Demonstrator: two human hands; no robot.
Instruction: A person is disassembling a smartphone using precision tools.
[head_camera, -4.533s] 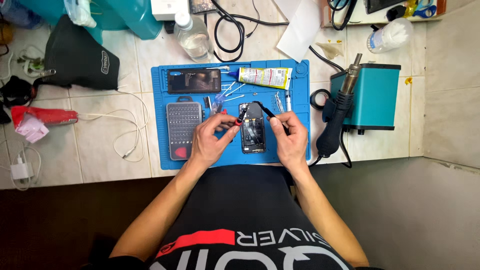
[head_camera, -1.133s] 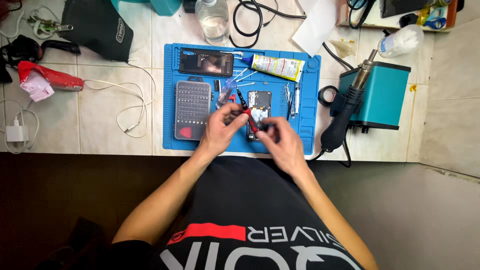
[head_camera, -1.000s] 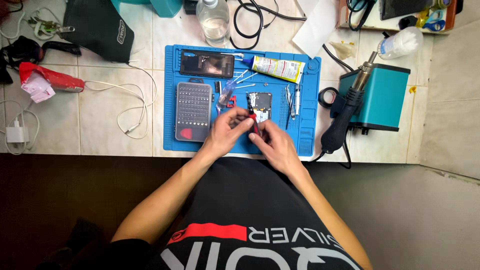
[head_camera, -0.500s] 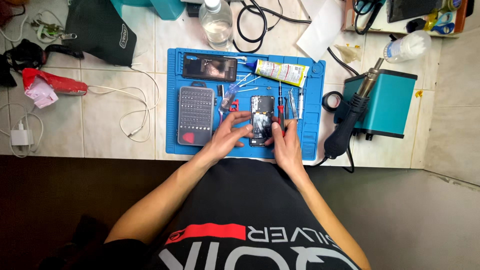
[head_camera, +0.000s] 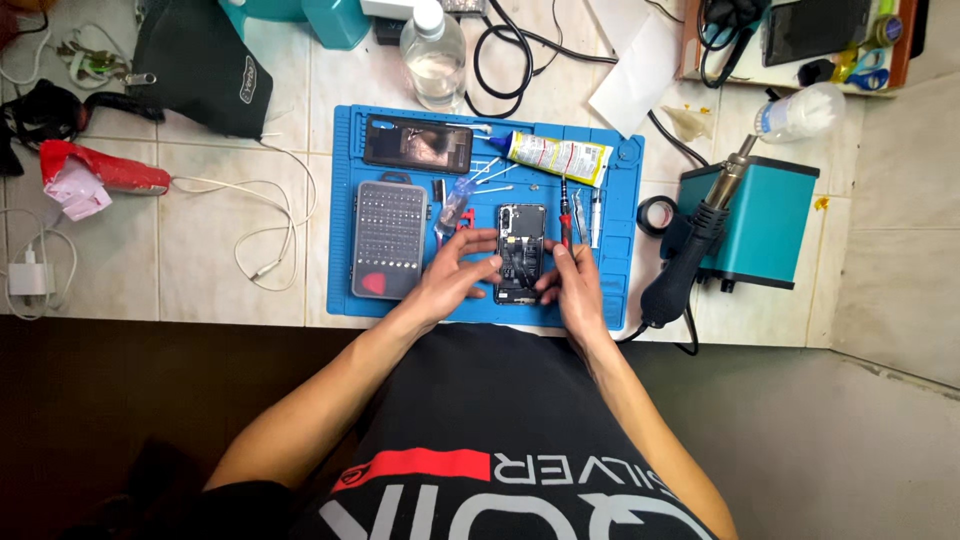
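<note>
Left hand (head_camera: 450, 280) and right hand (head_camera: 572, 285), grips closed on an opened phone (head_camera: 520, 253), steady it flat on the blue mat (head_camera: 345, 200) beside a bit case (head_camera: 389, 240).

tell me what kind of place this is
Most likely a phone repair bench. An opened phone lies on a blue work mat between the left hand and right hand, with a screwdriver bit case beside it and a hot-air rework station to the right.

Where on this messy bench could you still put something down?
Bare tile lies between the white cable and the blue mat, and right of the teal station. The mat is crowded around the opened phone, held by left hand and right hand.
</note>
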